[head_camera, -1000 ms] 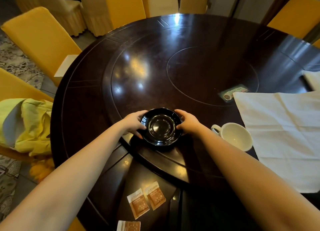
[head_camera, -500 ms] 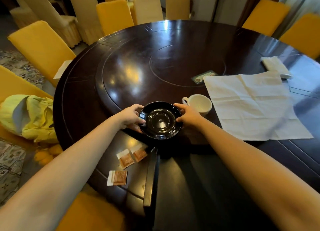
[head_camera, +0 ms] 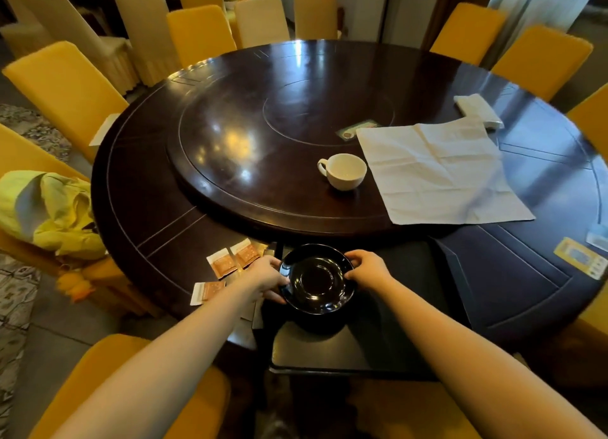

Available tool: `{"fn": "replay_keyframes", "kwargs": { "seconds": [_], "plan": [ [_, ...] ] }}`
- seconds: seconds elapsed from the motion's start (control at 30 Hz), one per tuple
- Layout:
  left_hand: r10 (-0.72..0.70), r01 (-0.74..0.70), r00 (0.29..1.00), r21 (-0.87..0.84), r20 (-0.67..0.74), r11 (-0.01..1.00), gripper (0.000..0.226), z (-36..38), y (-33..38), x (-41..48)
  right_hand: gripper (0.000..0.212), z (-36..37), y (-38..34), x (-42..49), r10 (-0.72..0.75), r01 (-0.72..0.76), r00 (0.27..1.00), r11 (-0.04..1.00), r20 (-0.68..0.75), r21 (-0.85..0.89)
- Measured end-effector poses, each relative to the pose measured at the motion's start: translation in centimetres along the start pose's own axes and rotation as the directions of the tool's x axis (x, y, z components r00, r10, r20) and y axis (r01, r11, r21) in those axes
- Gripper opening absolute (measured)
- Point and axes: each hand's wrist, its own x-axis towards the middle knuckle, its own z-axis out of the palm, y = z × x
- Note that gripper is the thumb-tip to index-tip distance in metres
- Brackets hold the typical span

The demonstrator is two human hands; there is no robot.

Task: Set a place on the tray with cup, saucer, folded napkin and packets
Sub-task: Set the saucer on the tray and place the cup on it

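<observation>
A glossy black saucer [head_camera: 316,279] is over the near left part of a dark rectangular tray [head_camera: 388,340] at the table's front edge. My left hand [head_camera: 266,279] grips its left rim and my right hand [head_camera: 370,269] grips its right rim. A white cup [head_camera: 345,170] stands empty on the raised turntable, handle to the left. An unfolded white napkin [head_camera: 437,172] lies spread flat to the cup's right. Three orange packets [head_camera: 230,262] lie on the table left of the tray.
The round dark table [head_camera: 148,215] has a raised turntable [head_camera: 246,162] in its middle. A folded white cloth [head_camera: 478,111] lies far right, cards [head_camera: 582,257] at the right edge. Yellow chairs [head_camera: 65,86] ring the table; a yellow-green garment [head_camera: 49,211] lies on the left chair.
Both hands have carried the saucer from the turntable's edge back toward me, over the tray. The cup and napkin stay behind, now farther from my hands.
</observation>
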Motion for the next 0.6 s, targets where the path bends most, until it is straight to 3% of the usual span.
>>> {"fn": "replay_keyframes", "kwargs": {
  "seconds": [0.27, 0.6],
  "plan": [
    [0.065, -0.039, 0.993, 0.253, -0.094, 0.967, 0.057, 2.9, 0.1, 1.2, 0.048, 0.6, 1.6, 0.8, 0.071, -0.07, 0.997, 0.997, -0.028, 0.031],
    [0.121, -0.047, 0.984, 0.464, -0.132, 0.885, 0.051, 2.8, 0.0, 3.6, 0.052, 1.1, 1.4, 3.1, 0.052, -0.052, 0.997, 0.999, -0.056, -0.013]
  ]
}}
